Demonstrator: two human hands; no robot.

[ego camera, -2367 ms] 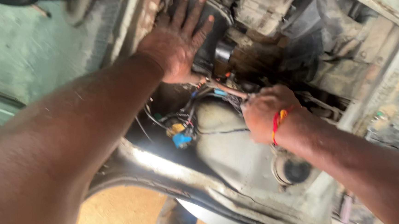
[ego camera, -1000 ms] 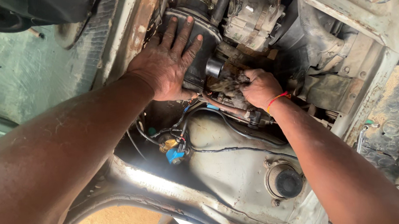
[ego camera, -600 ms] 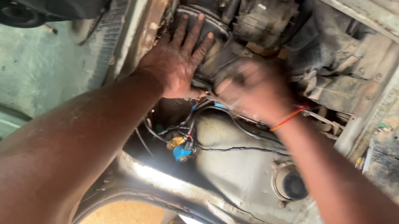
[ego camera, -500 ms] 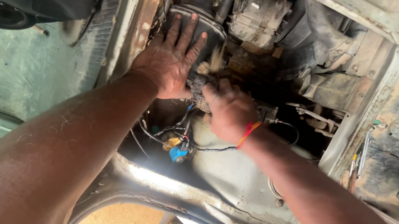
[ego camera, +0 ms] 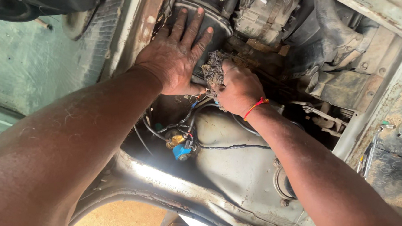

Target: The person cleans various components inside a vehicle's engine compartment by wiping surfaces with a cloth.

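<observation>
I am looking into a vehicle's engine bay. My left hand [ego camera: 176, 58] lies flat, fingers spread, on a black round part [ego camera: 214, 19] near the top of the bay. My right hand [ego camera: 239, 89], with a red string on the wrist, is closed around a dirty grey rag [ego camera: 215, 70] and presses it against the engine just beside my left hand's fingertips. Below both hands hang black wires with a blue connector [ego camera: 181, 151] and a yellow one [ego camera: 175, 140].
A grey alternator-like unit [ego camera: 266, 4] sits at the top. A pale metal body panel [ego camera: 237, 166] with a round opening [ego camera: 284, 187] lies below my right arm. A rusty frame edge [ego camera: 146, 18] runs at the upper left. A green wall [ego camera: 21, 68] is at the left.
My right hand has moved left from the engine's middle toward my left hand and now holds a rag against the part. My left hand has stayed flat on the black part.
</observation>
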